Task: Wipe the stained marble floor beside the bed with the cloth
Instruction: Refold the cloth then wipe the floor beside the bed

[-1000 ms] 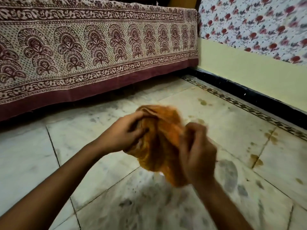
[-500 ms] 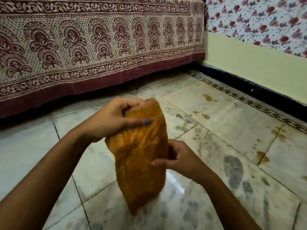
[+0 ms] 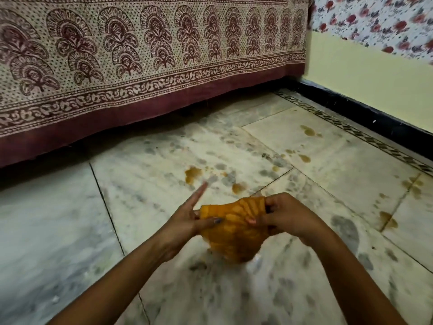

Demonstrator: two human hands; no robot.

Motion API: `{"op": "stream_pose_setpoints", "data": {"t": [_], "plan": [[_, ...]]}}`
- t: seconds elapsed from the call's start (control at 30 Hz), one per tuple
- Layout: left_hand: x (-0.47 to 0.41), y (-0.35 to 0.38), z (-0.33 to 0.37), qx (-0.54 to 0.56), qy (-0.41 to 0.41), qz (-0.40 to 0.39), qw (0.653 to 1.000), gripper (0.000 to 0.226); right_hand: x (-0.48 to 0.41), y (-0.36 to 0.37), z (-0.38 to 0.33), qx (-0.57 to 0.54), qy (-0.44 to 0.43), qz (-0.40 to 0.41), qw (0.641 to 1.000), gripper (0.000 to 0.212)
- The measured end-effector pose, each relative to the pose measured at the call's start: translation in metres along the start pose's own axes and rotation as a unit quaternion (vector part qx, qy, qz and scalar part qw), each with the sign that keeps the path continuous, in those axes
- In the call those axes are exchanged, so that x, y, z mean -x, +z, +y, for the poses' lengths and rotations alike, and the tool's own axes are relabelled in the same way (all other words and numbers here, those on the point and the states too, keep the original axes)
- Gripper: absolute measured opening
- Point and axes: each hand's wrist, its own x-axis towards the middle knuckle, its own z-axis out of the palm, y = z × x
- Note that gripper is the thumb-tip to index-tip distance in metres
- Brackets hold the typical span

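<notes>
The bed (image 3: 140, 55) spans ten to twelve o'clock. Our left hand (image 3: 185, 221) pinches the orange cloth (image 3: 234, 233) under its thumb, forefinger straight. Our right hand (image 3: 288, 219) keeps its grip curled round the cloth's other edge, over the marble floor (image 3: 58, 219). Stains (image 3: 192, 173) lie at twelve o'clock of the cloth.

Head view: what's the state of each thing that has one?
cloth: bunched, held up between both grips
left grip: thumb pinches the cloth, forefinger straight out
right grip: fingers curled round the cloth's edge
marble floor: stained, not yet wiped
stains: yellow-brown patches, beyond the cloth
bedspread: hangs down the bed's side
</notes>
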Motion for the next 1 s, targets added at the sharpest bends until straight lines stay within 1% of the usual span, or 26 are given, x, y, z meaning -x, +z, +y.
{"op": "stream_pose_setpoints", "data": {"t": [0.03, 0.1, 0.13, 0.17, 0.2, 0.23, 0.27, 0.3, 0.33, 0.37, 0.4, 0.43, 0.47, 0.5, 0.57, 0.63, 0.67, 0.73, 0.77, 0.8, 0.83, 0.9, 0.93, 1.0], "plan": [[0.001, -0.001, 0.002, -0.053, 0.025, -0.013, 0.998, 0.076, -0.001, 0.001, -0.002, -0.005, 0.008, 0.007, 1.0, 0.036], [-0.001, -0.004, 0.007, -0.156, 0.055, -0.002, 0.986, 0.069, -0.001, 0.001, -0.007, -0.014, 0.002, 0.01, 1.0, 0.055], [-0.003, -0.005, 0.01, -0.234, 0.069, 0.013, 0.97, 0.071, -0.001, 0.002, -0.012, 0.004, -0.013, -0.009, 1.0, 0.067], [-0.006, -0.007, 0.013, -0.333, 0.086, 0.025, 0.939, 0.073, 0.0, 0.005, -0.016, 0.044, -0.032, -0.041, 0.998, 0.072], [-0.009, -0.009, 0.015, -0.429, 0.102, 0.041, 0.897, 0.072, -0.001, 0.01, -0.02, 0.118, -0.054, -0.069, 0.989, 0.066], [-0.01, -0.011, 0.018, -0.499, 0.121, 0.056, 0.856, 0.067, -0.003, 0.018, -0.022, 0.221, -0.075, -0.08, 0.969, 0.049], [-0.01, -0.013, 0.022, -0.539, 0.141, 0.065, 0.828, 0.056, -0.005, 0.025, -0.027, 0.322, -0.089, -0.074, 0.94, 0.03], [-0.01, -0.015, 0.027, -0.564, 0.159, 0.069, 0.807, 0.044, -0.009, 0.03, -0.031, 0.388, -0.097, -0.054, 0.915, 0.017], [-0.01, -0.018, 0.032, -0.59, 0.17, 0.067, 0.787, 0.033, -0.012, 0.03, -0.037, 0.417, -0.098, -0.042, 0.902, 0.012], [-0.01, -0.022, 0.037, -0.616, 0.174, 0.065, 0.766, 0.028, -0.018, 0.03, -0.045, 0.432, -0.097, -0.044, 0.896, 0.012], [-0.013, -0.028, 0.042, -0.638, 0.172, 0.063, 0.748, 0.028, -0.023, 0.027, -0.057, 0.447, -0.091, -0.052, 0.888, 0.015], [-0.016, -0.033, 0.045, -0.647, 0.168, 0.066, 0.741, 0.03, -0.027, 0.021, -0.071, 0.454, -0.08, -0.059, 0.885, 0.018], [-0.021, -0.036, 0.05, -0.64, 0.171, 0.077, 0.745, 0.032, -0.028, 0.013, -0.085, 0.45, -0.067, -0.053, 0.889, 0.02], [-0.025, -0.039, 0.056, -0.621, 0.185, 0.095, 0.756, 0.033, -0.03, 0.004, -0.098, 0.431, -0.063, -0.034, 0.9, 0.021], [-0.032, -0.047, 0.072, -0.575, 0.235, 0.137, 0.771, 0.039, -0.033, -0.01, -0.123, 0.385, -0.095, 0.025, 0.917, 0.016], [-0.038, -0.055, 0.09, -0.569, 0.253, 0.135, 0.771, 0.049, -0.03, -0.017, -0.136, 0.416, -0.146, 0.057, 0.896, 0.011], [-0.04, -0.059, 0.097, -0.578, 0.244, 0.118, 0.77, 0.052, -0.028, -0.019, -0.138, 0.433, -0.164, 0.047, 0.885, 0.013], [-0.04, -0.066, 0.109, -0.62, 0.186, 0.073, 0.759, 0.052, -0.02, -0.02, -0.136, 0.447, -0.154, -0.025, 0.881, 0.026], [-0.039, -0.068, 0.112, -0.651, 0.147, 0.05, 0.743, 0.05, -0.017, -0.02, -0.133, 0.457, -0.141, -0.069, 0.875, 0.032], [-0.039, -0.071, 0.114, -0.686, 0.11, 0.024, 0.719, 0.049, -0.014, -0.021, -0.128, 0.479, -0.127, -0.108, 0.862, 0.035], [-0.038, -0.072, 0.115, -0.714, 0.071, -0.005, 0.696, 0.048, -0.012, -0.023, -0.124, 0.513, -0.11, -0.144, 0.839, 0.038], [-0.034, -0.074, 0.116, -0.741, -0.008, -0.059, 0.669, 0.047, -0.015, -0.03, -0.115, 0.581, -0.069, -0.21, 0.783, 0.041], [-0.032, -0.074, 0.117, -0.747, -0.042, -0.082, 0.658, 0.049, -0.021, -0.034, -0.111, 0.602, -0.052, -0.23, 0.763, 0.043], [-0.025, -0.075, 0.12, -0.761, -0.089, -0.116, 0.632, 0.051, -0.041, -0.038, -0.095, 0.625, -0.046, -0.25, 0.738, 0.045]]}}
